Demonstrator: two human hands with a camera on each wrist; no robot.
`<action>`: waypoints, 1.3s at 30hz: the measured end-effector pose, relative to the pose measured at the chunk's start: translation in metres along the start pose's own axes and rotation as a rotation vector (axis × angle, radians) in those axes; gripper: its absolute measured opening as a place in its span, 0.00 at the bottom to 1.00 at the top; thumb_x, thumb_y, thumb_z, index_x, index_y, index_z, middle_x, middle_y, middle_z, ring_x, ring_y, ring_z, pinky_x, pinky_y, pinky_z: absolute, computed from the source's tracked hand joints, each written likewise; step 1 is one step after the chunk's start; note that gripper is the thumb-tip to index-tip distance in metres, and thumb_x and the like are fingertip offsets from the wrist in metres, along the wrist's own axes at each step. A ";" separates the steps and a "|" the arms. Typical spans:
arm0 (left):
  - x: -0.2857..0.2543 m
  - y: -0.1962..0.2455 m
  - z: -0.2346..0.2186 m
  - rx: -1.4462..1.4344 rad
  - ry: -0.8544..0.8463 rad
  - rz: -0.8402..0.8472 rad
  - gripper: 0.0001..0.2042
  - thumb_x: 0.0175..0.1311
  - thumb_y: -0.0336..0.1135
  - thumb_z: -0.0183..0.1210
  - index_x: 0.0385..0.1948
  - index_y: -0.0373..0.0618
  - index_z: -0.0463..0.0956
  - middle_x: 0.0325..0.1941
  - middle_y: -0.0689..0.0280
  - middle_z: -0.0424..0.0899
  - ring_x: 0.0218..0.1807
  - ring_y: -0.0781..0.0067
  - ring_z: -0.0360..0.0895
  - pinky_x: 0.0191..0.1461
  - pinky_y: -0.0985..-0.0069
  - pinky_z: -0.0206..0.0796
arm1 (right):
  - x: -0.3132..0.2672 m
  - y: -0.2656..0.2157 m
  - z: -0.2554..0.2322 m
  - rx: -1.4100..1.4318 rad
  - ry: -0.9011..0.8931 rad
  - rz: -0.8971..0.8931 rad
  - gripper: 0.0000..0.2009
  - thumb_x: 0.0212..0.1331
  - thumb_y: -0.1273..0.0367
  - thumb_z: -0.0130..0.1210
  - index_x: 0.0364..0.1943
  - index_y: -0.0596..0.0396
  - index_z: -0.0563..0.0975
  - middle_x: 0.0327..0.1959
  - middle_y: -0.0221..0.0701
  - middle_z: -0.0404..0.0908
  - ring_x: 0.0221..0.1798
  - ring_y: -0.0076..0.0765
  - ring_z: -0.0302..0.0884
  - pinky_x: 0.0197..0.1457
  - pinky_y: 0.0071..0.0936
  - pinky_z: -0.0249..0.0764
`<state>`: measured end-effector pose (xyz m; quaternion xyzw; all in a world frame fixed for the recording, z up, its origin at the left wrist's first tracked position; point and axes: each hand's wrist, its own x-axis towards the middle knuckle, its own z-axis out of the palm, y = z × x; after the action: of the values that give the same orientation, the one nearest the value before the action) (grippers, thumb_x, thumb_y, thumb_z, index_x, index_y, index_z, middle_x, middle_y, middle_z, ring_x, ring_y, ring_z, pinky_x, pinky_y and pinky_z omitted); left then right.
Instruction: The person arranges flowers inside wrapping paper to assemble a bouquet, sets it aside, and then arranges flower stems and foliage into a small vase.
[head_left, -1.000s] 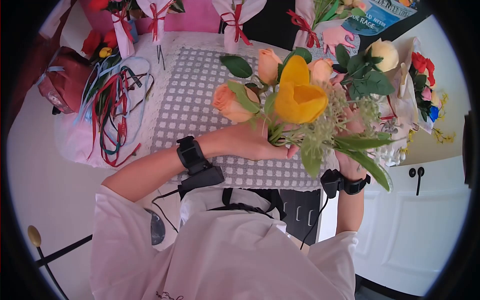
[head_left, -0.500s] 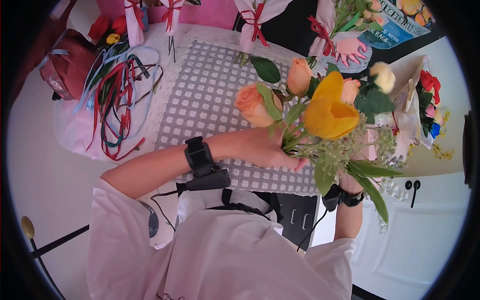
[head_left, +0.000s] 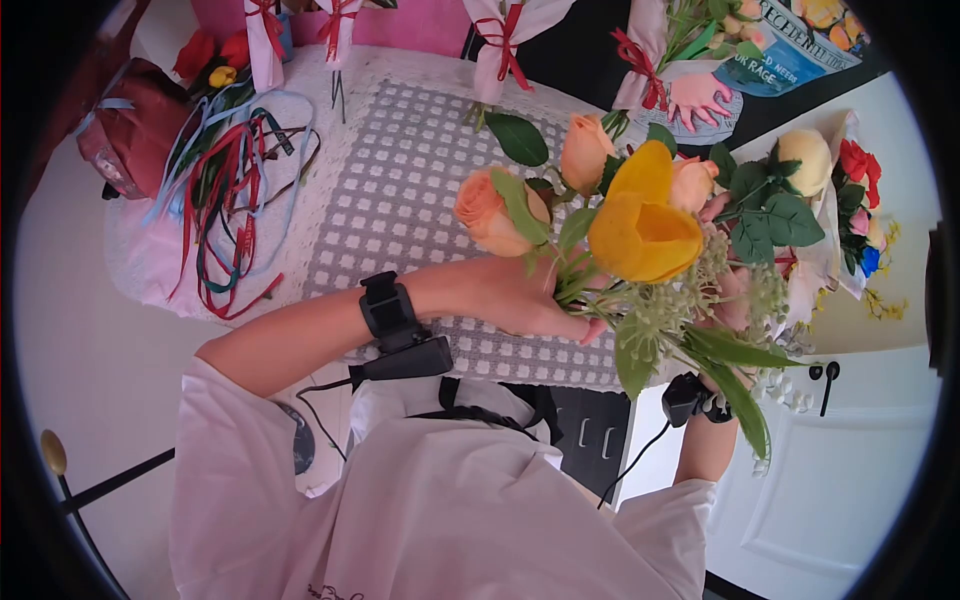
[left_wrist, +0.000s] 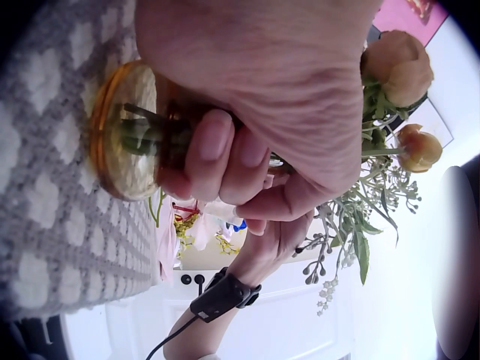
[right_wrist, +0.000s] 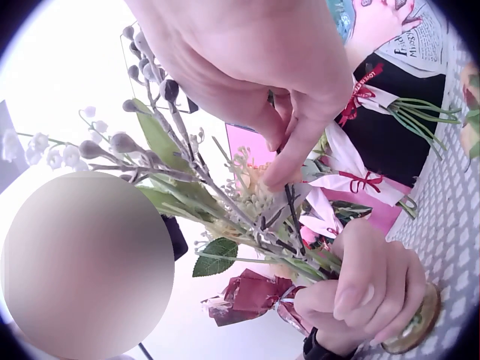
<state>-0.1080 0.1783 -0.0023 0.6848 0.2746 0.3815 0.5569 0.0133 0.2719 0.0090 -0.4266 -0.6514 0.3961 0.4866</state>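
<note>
On the checked cloth stands an amber glass vase, its base visible in the left wrist view. My left hand grips it, fingers curled round it below the flowers. Out of it spread a yellow tulip, peach roses, pale berry sprigs and long green leaves. Over on the right, my right hand pinches a dark stem between thumb and finger, among the sprigs. A cream rose with dark leaves shows just above that hand, which the flowers partly hide in the head view.
Ribbons lie tangled at the left beside a dark red wrapped bouquet. Several pink-wrapped bouquets with red bows line the back. Another wrapped bouquet stands at the right, near a white door.
The cream rose swung in towards the tulip, then back out to the right with my right hand. My left hand keeps its grip on the vase. The head view has shifted slightly.
</note>
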 end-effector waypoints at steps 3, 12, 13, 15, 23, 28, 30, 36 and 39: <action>0.003 -0.006 0.002 0.075 -0.018 -0.061 0.13 0.59 0.42 0.66 0.35 0.44 0.75 0.31 0.68 0.76 0.35 0.73 0.72 0.43 0.70 0.65 | -0.048 -0.012 -0.152 0.025 0.000 0.008 0.12 0.74 0.64 0.52 0.51 0.56 0.78 0.47 0.31 0.80 0.47 0.26 0.77 0.54 0.25 0.75; 0.006 -0.014 0.003 0.050 -0.028 0.062 0.17 0.59 0.40 0.66 0.44 0.41 0.74 0.35 0.65 0.78 0.39 0.72 0.73 0.48 0.70 0.66 | -0.033 -0.048 -0.152 -0.197 0.139 -0.079 0.10 0.75 0.62 0.53 0.48 0.53 0.76 0.41 0.29 0.78 0.41 0.23 0.76 0.46 0.20 0.75; 0.005 -0.008 0.002 0.047 -0.029 0.063 0.17 0.59 0.40 0.66 0.44 0.41 0.74 0.35 0.65 0.78 0.39 0.72 0.73 0.48 0.70 0.66 | -0.029 -0.055 -0.165 -0.105 0.160 -0.143 0.07 0.73 0.68 0.55 0.45 0.56 0.76 0.41 0.31 0.79 0.39 0.24 0.78 0.43 0.22 0.77; 0.002 0.010 -0.003 0.043 -0.069 -0.113 0.16 0.61 0.41 0.65 0.45 0.42 0.75 0.37 0.64 0.77 0.41 0.72 0.73 0.49 0.70 0.66 | -0.028 -0.068 -0.173 -0.015 0.187 -0.205 0.03 0.70 0.74 0.56 0.43 0.59 0.77 0.40 0.34 0.79 0.37 0.25 0.79 0.39 0.23 0.79; 0.005 0.009 0.004 -0.001 -0.035 -0.249 0.15 0.63 0.42 0.63 0.44 0.43 0.74 0.22 0.73 0.73 0.20 0.79 0.67 0.26 0.78 0.61 | -0.087 0.025 -0.234 0.092 0.012 -0.065 0.17 0.66 0.69 0.60 0.57 0.58 0.74 0.48 0.35 0.83 0.46 0.30 0.81 0.53 0.23 0.77; 0.016 -0.021 0.006 0.084 0.062 -0.043 0.13 0.64 0.37 0.61 0.44 0.39 0.75 0.20 0.71 0.72 0.20 0.78 0.69 0.25 0.73 0.63 | -0.094 0.032 -0.209 -0.428 -0.169 -0.040 0.26 0.65 0.70 0.58 0.68 0.54 0.69 0.64 0.37 0.74 0.68 0.37 0.70 0.72 0.39 0.67; 0.020 -0.038 0.007 0.317 0.075 0.062 0.14 0.64 0.36 0.60 0.45 0.36 0.73 0.19 0.66 0.71 0.18 0.73 0.69 0.25 0.67 0.61 | -0.101 0.036 -0.215 -1.064 -0.290 -0.349 0.23 0.66 0.73 0.56 0.65 0.55 0.70 0.64 0.36 0.74 0.68 0.37 0.71 0.72 0.39 0.67; 0.024 -0.018 0.004 0.494 0.203 -0.023 0.19 0.65 0.43 0.65 0.28 0.32 0.75 0.15 0.59 0.68 0.16 0.65 0.64 0.24 0.65 0.57 | -0.098 0.030 -0.199 -0.023 -0.101 0.047 0.22 0.71 0.66 0.53 0.67 0.54 0.69 0.69 0.38 0.71 0.72 0.38 0.66 0.76 0.45 0.61; 0.026 -0.010 0.006 0.444 0.263 -0.088 0.23 0.66 0.46 0.66 0.21 0.33 0.74 0.13 0.60 0.68 0.17 0.69 0.65 0.24 0.66 0.57 | -0.100 0.014 -0.188 0.418 -0.073 0.092 0.27 0.69 0.60 0.55 0.69 0.54 0.67 0.71 0.39 0.70 0.74 0.38 0.64 0.79 0.45 0.56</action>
<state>-0.0882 0.1986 -0.0066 0.7222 0.4510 0.3731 0.3686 0.2144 0.2013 0.0059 -0.3310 -0.5522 0.5596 0.5220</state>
